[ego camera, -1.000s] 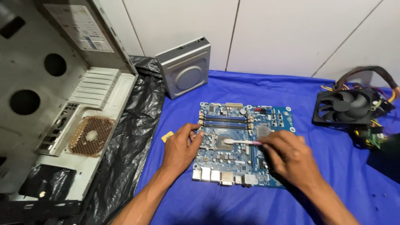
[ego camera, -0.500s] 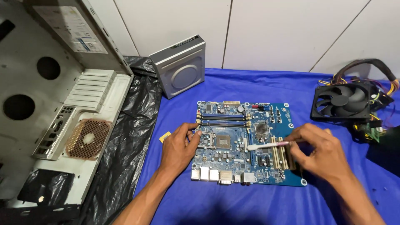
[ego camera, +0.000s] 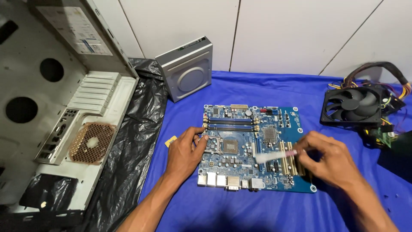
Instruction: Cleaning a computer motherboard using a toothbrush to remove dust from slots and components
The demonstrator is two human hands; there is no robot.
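**Syringe tip left of right hand, over the board's slot side**

I had the right hand (ego camera: pixel 332 161) pinched around the back end of a small pale syringe (ego camera: pixel 274 155), fingers closed on it. Its long axis ran roughly level, slightly down to the left, tip aimed toward the middle of the blue motherboard (ego camera: pixel 240 165). The tip hung above the board between the square socket (ego camera: pixel 231 146) and the yellow slots (ego camera: pixel 288 158); I couldn't tell if it touched. So the socket lay left of the tip, a little up, near but apart.

My left hand (ego camera: pixel 185 151) lay on the board's left edge, fingers curled and pressing down beside the socket, clamped on nothing. The left hand was nearer the socket, but the right one carried the tool.

Board sat flat on the blue cloth (ego camera: pixel 223 206). Fan (ego camera: pixel 352 105) well off right, drive (ego camera: pixel 187 74) behind, open case (ego camera: pixel 64 129) left.
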